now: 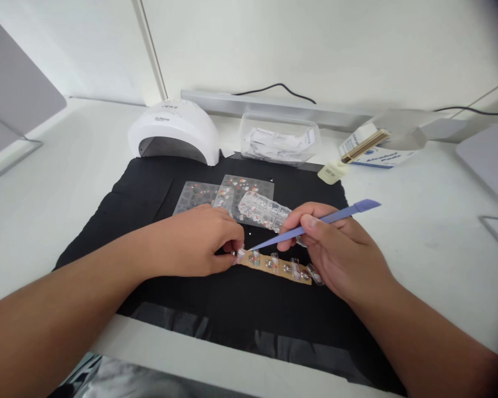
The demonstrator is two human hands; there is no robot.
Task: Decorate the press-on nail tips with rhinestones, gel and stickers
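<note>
My left hand (201, 240) is closed, thumb and fingertips pinching a small decorated false nail (240, 255) at the left end of a tan strip (283, 273). Along this strip stand several round metal studs and more decorated false nails (274, 262). My right hand (340, 246) grips a slim purple plastic stick (268, 242) like a pen. Its pointed tip comes down close to the pinched nail; whether they touch I cannot tell. Just behind lies a clear compartment case (265, 209) of small decorations, partly hidden by my right fingers.
Translucent sticker sheets (249, 185) lie on the black mat (216, 298). Behind stand a white nail lamp (174, 130), a clear box (280, 141) of small packets and an open alcohol pads box (382, 157). A gold-capped pale bottle (333, 172) leans there.
</note>
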